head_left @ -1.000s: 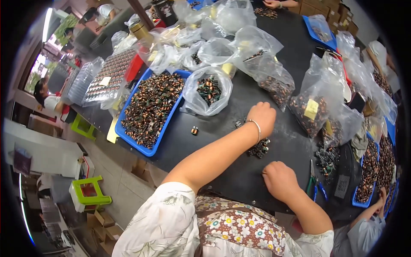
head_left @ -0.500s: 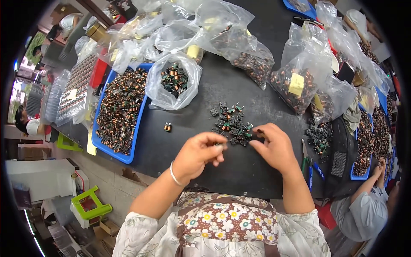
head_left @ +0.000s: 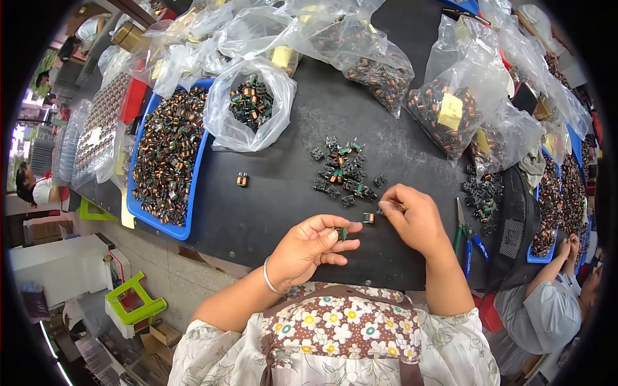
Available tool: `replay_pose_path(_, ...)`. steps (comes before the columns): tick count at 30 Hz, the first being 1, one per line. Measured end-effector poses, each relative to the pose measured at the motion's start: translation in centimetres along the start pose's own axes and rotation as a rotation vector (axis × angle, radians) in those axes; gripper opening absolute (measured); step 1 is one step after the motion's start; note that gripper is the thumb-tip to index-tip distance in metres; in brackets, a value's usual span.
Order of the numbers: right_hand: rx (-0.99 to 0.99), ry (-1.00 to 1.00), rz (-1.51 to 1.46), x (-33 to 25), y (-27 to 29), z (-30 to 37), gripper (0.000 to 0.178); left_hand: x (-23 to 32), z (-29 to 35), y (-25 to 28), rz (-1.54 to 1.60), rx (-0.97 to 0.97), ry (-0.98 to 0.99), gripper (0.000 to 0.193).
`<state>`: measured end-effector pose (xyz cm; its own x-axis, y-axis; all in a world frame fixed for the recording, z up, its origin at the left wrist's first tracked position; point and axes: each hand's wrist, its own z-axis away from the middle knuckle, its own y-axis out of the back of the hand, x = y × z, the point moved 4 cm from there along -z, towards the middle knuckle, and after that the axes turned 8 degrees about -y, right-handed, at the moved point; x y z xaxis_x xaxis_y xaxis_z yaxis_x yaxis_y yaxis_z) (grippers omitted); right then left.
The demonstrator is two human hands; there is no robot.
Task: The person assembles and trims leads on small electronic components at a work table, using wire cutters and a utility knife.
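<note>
A small green-and-black coil component [head_left: 341, 233] is pinched between the thumb and fingers of my left hand [head_left: 306, 251]. To its right, my right hand [head_left: 415, 219] is closed, with its thumb against its fingers; a little something yellowish shows there, too small to name. On the dark table between the hands lies one copper-wound coil [head_left: 368, 218]. Just beyond them is a loose pile of black and green coil parts [head_left: 344, 168]. Farther left, a single copper coil [head_left: 242, 179] lies by itself.
At left stand a blue tray [head_left: 187, 225] heaped with copper coils and an open plastic bag [head_left: 283, 103] of coils. Filled bags [head_left: 444, 109] line the back. At right are pliers [head_left: 459, 235], more dark parts [head_left: 483, 199] and a black mesh case [head_left: 515, 225]. A co-worker [head_left: 547, 309] sits far right.
My left hand has moved down and right and now shows a green component at its fingertips. My right hand has drawn slightly nearer me, away from the pile. A coil now lies between the hands.
</note>
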<state>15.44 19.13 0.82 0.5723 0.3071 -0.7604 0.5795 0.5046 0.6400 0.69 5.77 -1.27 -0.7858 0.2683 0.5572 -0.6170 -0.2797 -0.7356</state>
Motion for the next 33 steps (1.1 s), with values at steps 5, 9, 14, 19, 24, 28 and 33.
replay_pose_path(5, 0.110, -0.002, 0.190, 0.5, 1.5, 0.0, 0.011, -0.2, 0.4, -0.4, -0.044, 0.003, 0.025, 0.022)
replay_pose_path(9, -0.055, 0.010, 0.013, 0.6, 2.5, 0.3, 0.025, -0.5, 0.6, -0.4, 0.031, -0.029, 0.071, 0.021)
replay_pose_path(14, -0.169, -0.031, 0.063, 0.2, 2.8, 0.6, 0.031, -0.6, 0.7, -0.6, 0.112, -0.045, 0.058, 0.027)
replay_pose_path(19, -0.181, -0.026, 0.033, 0.5, 3.0, 0.8, 0.031, -0.7, 0.7, -1.3, 0.121, -0.049, 0.061, 0.034)
replay_pose_path(24, -0.146, 0.045, -0.003, 1.1, 2.9, 0.7, 0.024, -0.8, 0.6, -1.4, -0.018, -0.036, 0.081, 0.031)
replay_pose_path(28, -0.318, -0.167, -0.338, 0.3, 2.5, 1.2, 0.019, -0.9, 0.5, -1.3, -0.040, -0.006, 0.074, 0.026)
replay_pose_path(33, -0.384, -0.099, -0.532, -0.2, 1.4, 1.7, 0.021, -1.1, 0.4, -1.4, -0.151, -0.040, -0.032, 0.021)
